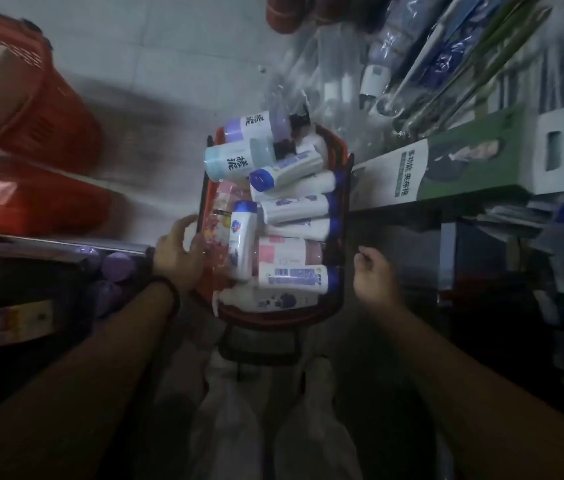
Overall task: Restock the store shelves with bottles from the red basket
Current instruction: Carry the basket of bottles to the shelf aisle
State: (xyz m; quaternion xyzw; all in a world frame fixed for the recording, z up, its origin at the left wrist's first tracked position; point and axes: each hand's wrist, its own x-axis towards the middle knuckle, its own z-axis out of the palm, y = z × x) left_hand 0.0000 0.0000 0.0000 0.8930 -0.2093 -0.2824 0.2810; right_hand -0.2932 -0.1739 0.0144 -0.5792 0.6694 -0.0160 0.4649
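We reach both bare forearms forward and down. Our left hand (178,254) grips the left rim of the red basket (266,315), thumb on the outside and fingers curled over the edge, with a dark band (168,287) round the wrist. Our right hand (374,275) hangs just to the right, fingers loosely curled, holding nothing and touching nothing.

We see a dim, underexposed frame. Light is brightest on the pale floor (176,57) beyond the red basket (273,317); everything nearer than it sinks into shadow. Left of the basket motion blur smears everything, and right of it wide-angle distortion bends the shelves (412,211).
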